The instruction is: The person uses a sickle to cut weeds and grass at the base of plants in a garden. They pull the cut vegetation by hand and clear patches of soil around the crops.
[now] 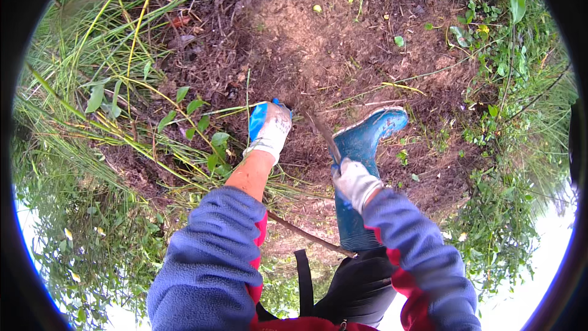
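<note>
My left hand [271, 126], in a white work glove with a blue coated palm, is closed around a thin green stem [234, 109] low over the soil. My right hand [353, 181], gloved the same way, grips the near end of a muddy, narrow tool or stick [324, 133]; its kind cannot be told. The far end reaches the bare soil, to the right of my left hand. A blue-green rubber boot [358, 142] stands just beyond my right hand.
Tall grass [78, 55] and a leafy stem [170, 96] spread on the left. Low plants [505, 124] border the right. A thin brown branch [312, 236] lies between my arms, near the boot. Brown soil [298, 32] with scattered leaves stretches ahead.
</note>
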Demonstrator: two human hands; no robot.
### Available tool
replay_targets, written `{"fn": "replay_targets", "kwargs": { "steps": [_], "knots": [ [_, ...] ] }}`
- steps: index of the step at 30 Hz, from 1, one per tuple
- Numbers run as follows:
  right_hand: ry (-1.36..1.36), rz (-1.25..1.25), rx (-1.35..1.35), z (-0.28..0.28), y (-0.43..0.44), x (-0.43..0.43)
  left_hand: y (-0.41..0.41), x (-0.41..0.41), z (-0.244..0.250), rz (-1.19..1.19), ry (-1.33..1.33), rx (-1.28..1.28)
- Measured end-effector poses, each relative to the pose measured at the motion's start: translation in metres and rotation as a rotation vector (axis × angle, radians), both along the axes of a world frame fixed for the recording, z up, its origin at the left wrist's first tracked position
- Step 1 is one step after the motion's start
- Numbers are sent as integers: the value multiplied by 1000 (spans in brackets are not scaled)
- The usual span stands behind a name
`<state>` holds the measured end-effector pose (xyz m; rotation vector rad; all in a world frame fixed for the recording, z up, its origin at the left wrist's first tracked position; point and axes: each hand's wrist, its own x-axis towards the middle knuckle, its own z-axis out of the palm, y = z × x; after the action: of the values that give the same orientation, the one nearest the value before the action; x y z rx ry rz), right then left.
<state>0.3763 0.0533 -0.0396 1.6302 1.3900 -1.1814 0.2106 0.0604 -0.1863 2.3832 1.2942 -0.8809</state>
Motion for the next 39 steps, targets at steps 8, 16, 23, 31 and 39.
{"fn": "replay_targets", "kwargs": {
  "steps": [8,16,23,31,39],
  "knots": [
    [-13,-38,-44,143,-29,14,-48,-62,55,-89,-155,-257],
    [-93,-72,126,11,-43,-50,-124,-168,59,-153,96,-477],
    [-140,-230,-66,55,-92,-44,-122,-161,54,-100,41,-500],
    [-192,-16,-109,8,-107,-49,-57,-70,32,-404,-200,25],
    [-189,-198,-373,153,-76,-76,-95,-83,22,-273,-129,-320]
  ]
}}
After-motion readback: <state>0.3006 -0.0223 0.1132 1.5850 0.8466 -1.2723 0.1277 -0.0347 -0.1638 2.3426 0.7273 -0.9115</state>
